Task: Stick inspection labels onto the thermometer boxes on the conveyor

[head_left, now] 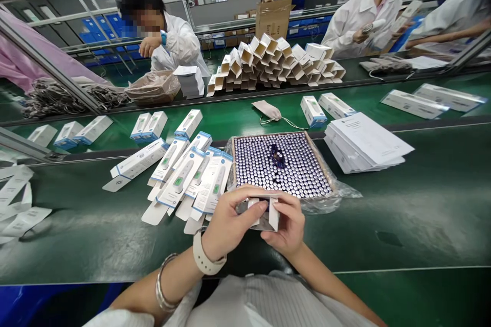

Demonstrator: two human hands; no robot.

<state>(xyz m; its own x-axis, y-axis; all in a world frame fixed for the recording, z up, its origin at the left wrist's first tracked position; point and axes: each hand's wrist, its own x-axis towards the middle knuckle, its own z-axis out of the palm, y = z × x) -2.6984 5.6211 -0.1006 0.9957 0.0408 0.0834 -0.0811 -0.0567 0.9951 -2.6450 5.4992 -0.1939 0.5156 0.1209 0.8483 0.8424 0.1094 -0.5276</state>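
Both my hands are closed around a small white carton (pixel 268 220) whose open end with its flaps faces me. My left hand (pixel 233 219) grips it from the left, the thumb laid over the opening. On the right side my right hand (pixel 287 222) holds it, fingers at a raised flap. What is inside the carton is hidden. Just beyond my hands lies a tray of batteries (pixel 245 158) in clear plastic, packed in tight rows. To the left, several thermometer boxes (pixel 184 179) lie overlapping with their end flaps open.
A stack of printed sheets (pixel 368 138) lies right of the battery tray. A grey pouch (pixel 268 111) and several boxes (pixel 312 111) rest on the green belt. Empty cartons (pixel 268 64) are piled behind it. A co-worker (pixel 180 41) sits across; paper strips (pixel 19 204) lie at left.
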